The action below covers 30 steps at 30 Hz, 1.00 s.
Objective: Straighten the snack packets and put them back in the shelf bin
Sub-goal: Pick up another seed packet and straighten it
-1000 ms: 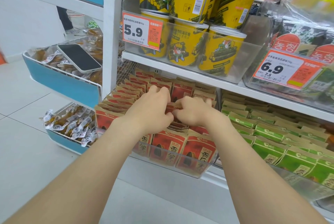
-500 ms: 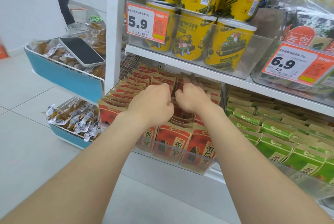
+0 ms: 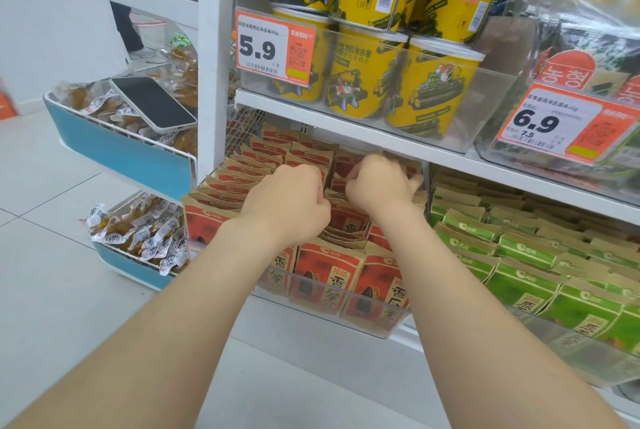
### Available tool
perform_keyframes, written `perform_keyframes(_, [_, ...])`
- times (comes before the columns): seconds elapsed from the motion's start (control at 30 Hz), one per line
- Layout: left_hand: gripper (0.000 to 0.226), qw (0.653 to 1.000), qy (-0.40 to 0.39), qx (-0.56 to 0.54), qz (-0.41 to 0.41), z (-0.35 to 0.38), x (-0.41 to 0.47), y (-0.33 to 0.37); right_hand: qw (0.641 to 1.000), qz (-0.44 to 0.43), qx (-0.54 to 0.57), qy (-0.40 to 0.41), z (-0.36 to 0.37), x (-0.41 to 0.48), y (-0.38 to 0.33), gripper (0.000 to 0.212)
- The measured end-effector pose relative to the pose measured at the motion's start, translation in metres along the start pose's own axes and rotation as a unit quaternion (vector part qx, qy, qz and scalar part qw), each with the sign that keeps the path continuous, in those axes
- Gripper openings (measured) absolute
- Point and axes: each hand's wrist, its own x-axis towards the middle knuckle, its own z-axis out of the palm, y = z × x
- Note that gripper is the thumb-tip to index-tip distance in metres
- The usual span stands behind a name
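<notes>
Both bare arms reach up from the bottom of the frame into a clear shelf bin [image 3: 384, 326] at the centre, which is packed with red packets [image 3: 325, 278] standing in rows, their tan tops tilted toward the back. The left hand [image 3: 291, 201] sits over the middle row with its fingers curled under and its knuckles toward the camera. Its fingertips are hidden among the packet tops, so whether that grip holds a packet cannot be told. The right hand [image 3: 379, 182], just beside it and a little higher in the frame, has its grip closed on the tops of red packets in the right-hand row, with a tan corner showing past its fingers. To the right of the bin, green packets [image 3: 519, 284] lie in the same slanted rows. On the shelf above stand yellow tubs [image 3: 360, 82] behind an orange price tag [image 3: 272, 47] reading 5.9, and a second price tag [image 3: 550, 123] reading 6.9 hangs at the right. At the left of the frame a phone [image 3: 152, 104] lies face up on wrapped snacks [image 3: 100, 104] in a blue basket [image 3: 121, 153]. A lower basket [image 3: 131, 271] holds more small wrapped pieces above the pale tiled floor [image 3: 45, 290].
</notes>
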Motion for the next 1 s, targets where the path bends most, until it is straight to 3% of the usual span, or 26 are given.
perform_keyframes(0.1, [0.002, 1.0, 0.013, -0.012, 0.006, -0.001, -0.002, 0.0, 0.996, -0.056, -0.01, 0.065, -0.001, -0.008, 0.006, 0.023])
perform_keyframes(0.33, [0.009, 0.999, 0.015, -0.039, 0.0, -0.003, -0.007, -0.006, 0.957, -0.206, -0.058, 0.195, -0.017, -0.038, 0.024, 0.021])
perform_keyframes(0.5, [0.014, 0.994, 0.077, -0.076, -0.009, -0.005, -0.012, 0.003, 0.857, -0.29, 0.079, 0.42, -0.041, -0.064, 0.036, 0.015])
perform_keyframes(0.6, [0.012, 0.98, 0.158, -0.122, 0.018, -0.009, -0.017, 0.016, 0.815, -0.31, 0.15, 0.466, -0.05, -0.08, 0.04, 0.019])
perform_keyframes(0.8, [0.028, 0.93, 0.199, -0.253, 0.179, -0.013, -0.05, 0.054, 0.779, -0.274, 0.351, 0.442, -0.077, -0.125, 0.038, 0.015])
perform_keyframes(0.87, [0.025, 0.929, 0.184, -0.274, 0.166, -0.009, -0.061, 0.064, 0.77, -0.207, 0.465, 0.384, -0.079, -0.134, 0.039, 0.015])
perform_keyframes(1.0, [0.028, 0.93, 0.127, -0.343, 0.034, 0.003, -0.067, 0.072, 0.727, -0.074, 0.639, 0.241, -0.075, -0.14, 0.051, 0.014])
